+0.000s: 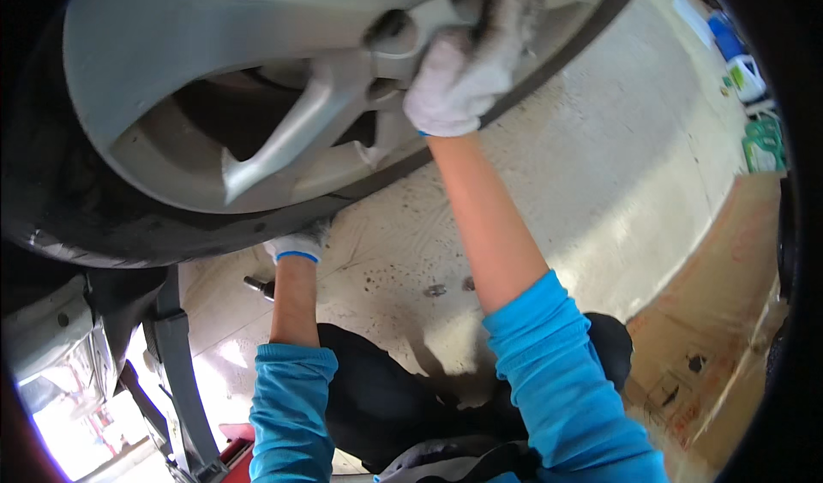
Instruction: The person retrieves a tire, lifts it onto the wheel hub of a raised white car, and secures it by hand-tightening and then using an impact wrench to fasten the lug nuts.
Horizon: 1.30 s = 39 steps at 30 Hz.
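A car wheel (334, 97) with a silver alloy rim and black tyre (171, 241) fills the upper left, tilted toward me. My right hand (476, 63), in a white glove with dark-stained fingers, is at the hub by the round bolt holes. Its fingers are curled, slightly blurred, and hide whatever they hold. Under the tyre's lower edge is my left hand (300, 241), also in a white glove with a blue cuff. Only its wrist side shows; the tyre covers the fingers.
A dark socket-like tool (259, 288) lies on the concrete floor, with small metal pieces (435, 291) near my knees. A dark metal stand (176, 372) and a red jack part (238, 449) are lower left. Cardboard (711, 312) and green containers (763, 147) are at right.
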Tool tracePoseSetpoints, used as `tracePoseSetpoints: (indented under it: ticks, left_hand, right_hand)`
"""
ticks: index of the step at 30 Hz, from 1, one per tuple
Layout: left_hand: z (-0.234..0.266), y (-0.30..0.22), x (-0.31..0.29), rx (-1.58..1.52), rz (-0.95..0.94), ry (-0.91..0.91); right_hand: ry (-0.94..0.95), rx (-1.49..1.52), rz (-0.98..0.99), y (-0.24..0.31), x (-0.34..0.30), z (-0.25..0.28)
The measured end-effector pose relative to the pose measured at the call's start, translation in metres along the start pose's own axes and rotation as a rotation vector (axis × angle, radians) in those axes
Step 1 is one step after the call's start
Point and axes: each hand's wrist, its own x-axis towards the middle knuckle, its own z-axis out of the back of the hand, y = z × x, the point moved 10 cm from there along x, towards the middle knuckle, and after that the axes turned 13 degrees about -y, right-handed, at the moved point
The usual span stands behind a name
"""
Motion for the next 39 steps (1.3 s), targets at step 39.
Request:
tracePoseSetpoints:
  ticks: [39]
  left_hand:
    - [-0.198, 0.084, -0.128, 1.609, -1.334, 0.289]
  right_hand:
    - [1.520, -1.140, -0.818, -0.095, -0.200, 0.216]
